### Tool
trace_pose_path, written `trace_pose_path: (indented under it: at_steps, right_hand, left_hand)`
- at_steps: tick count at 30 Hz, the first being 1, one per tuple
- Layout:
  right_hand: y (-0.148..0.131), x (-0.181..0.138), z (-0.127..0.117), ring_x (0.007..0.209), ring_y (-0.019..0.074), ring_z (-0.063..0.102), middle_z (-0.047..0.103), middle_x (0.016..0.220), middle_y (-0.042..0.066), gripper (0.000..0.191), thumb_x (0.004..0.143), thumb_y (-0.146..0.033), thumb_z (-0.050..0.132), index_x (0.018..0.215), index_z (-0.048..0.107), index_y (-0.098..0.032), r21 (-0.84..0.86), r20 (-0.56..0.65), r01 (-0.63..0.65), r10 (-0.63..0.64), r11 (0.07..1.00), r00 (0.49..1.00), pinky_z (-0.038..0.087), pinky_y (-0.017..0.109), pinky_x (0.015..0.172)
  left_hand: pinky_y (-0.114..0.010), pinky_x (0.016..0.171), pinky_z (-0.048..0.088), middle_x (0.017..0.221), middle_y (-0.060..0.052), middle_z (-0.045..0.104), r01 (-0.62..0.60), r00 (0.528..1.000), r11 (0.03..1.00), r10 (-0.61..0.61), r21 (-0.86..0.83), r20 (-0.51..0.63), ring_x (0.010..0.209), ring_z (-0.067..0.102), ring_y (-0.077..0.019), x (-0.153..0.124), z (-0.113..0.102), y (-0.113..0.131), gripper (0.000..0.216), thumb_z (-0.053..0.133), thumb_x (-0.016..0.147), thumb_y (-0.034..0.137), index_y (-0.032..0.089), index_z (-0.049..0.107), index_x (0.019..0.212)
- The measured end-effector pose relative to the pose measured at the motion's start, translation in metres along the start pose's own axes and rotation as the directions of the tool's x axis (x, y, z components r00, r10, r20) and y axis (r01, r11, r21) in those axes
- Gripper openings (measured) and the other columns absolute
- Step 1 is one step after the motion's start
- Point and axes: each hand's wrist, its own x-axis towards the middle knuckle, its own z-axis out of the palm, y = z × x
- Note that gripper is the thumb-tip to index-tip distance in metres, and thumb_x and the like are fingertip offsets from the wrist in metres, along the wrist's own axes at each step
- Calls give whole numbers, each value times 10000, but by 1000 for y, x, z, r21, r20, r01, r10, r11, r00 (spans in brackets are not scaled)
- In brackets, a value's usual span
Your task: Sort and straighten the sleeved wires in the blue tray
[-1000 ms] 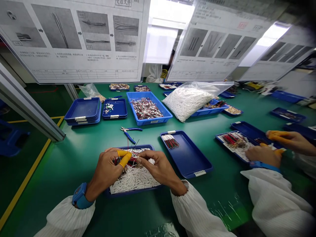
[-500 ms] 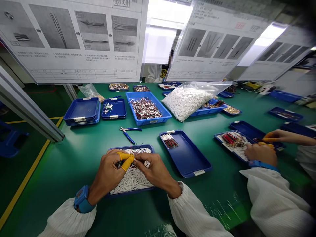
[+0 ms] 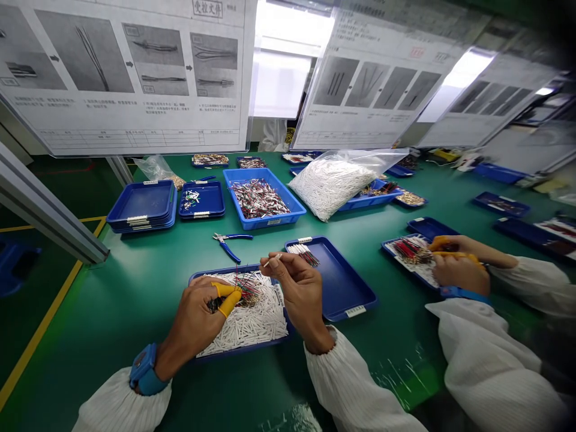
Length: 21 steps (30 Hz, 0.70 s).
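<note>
My left hand (image 3: 193, 315), with yellow covers on thumb and finger, pinches thin coloured wires (image 3: 237, 277) above a blue tray (image 3: 290, 329). The tray holds many short white sleeves (image 3: 252, 327) and a heap of wires with brassy ends. My right hand (image 3: 300, 291) is raised over the tray's right side. Between its thumb and forefinger is a small white sleeve (image 3: 272, 260). Past that hand lies another blue tray (image 3: 346, 276), with a row of white-tipped wires (image 3: 310, 255) at its far left, partly covered by my fingers.
Blue-handled pliers (image 3: 233, 245) lie beyond my tray. Farther back are stacked blue trays (image 3: 141, 207), a blue bin (image 3: 267, 223) of wire pieces and a bag of white sleeves (image 3: 333, 183). On the right, a co-worker's hands (image 3: 463, 273) work over another tray (image 3: 407, 264).
My right hand has moved up and right, away from my left fingers, and a white sleeve now shows in its pinch. The left hand still pinches the wires. The view has shifted slightly.
</note>
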Motion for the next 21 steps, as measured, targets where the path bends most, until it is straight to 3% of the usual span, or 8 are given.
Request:
trace_pose_path:
  at_steps: [10, 21]
  right_hand:
    - [-4, -1, 4, 749, 203, 731, 788, 833, 45, 248, 800, -416, 813, 899, 745, -198, -15, 31, -7, 8, 1000, 999, 629, 376, 745]
    - [-5, 0, 1, 767, 206, 725, 780, 836, 41, 267, 808, -443, 794, 916, 771, -201, -59, 158, -79, 88, 995, 984, 617, 396, 788]
  left_hand:
    - [-414, 869, 533, 901, -23, 799, -38, 999, 999, 37, 21, 23, 902, 721, -234, 0, 2, -1, 108, 685, 848, 269, 264, 792, 850]
    - [-403, 840, 536, 890, -24, 795, -31, 999, 1000, 31, 7, 12, 880, 719, -233, 1, 0, 1, 113, 683, 844, 276, 266, 795, 854]
